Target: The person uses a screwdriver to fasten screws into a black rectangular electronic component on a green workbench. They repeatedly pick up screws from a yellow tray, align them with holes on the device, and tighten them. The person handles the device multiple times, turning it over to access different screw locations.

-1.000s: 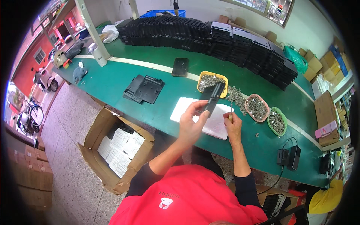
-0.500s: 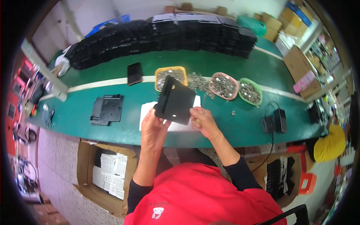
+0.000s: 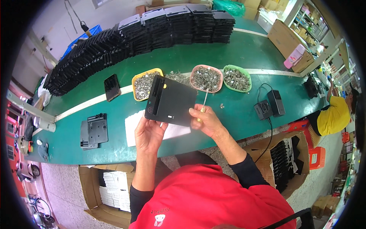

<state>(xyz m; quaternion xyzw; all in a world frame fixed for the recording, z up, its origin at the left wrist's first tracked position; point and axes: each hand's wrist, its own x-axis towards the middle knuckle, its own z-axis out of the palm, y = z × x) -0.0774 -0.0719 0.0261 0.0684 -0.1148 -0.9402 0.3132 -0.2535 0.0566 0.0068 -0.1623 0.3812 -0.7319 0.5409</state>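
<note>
A flat black plastic panel, with a ridged strip down its left side and a small white label, is raised over the bench. My left hand grips it by the lower left edge, thumb in front. My right hand is closed round a thin tool with a yellowish handle and a slim metal shaft pointing away from me. The right fingers are at the panel's lower right corner; whether they also pinch it I cannot tell. Beneath lies a white pad, partly hidden by the panel and left hand.
Yellow, pink and green baskets hold small metal parts. A black plastic housing, a phone and black chargers lie around. Stacked black panels line the back. Cartons stand below; a person in yellow sits right.
My view has turned, so the bench's things sit further left in it. The panel now faces me more fully. Both hands keep their hold.
</note>
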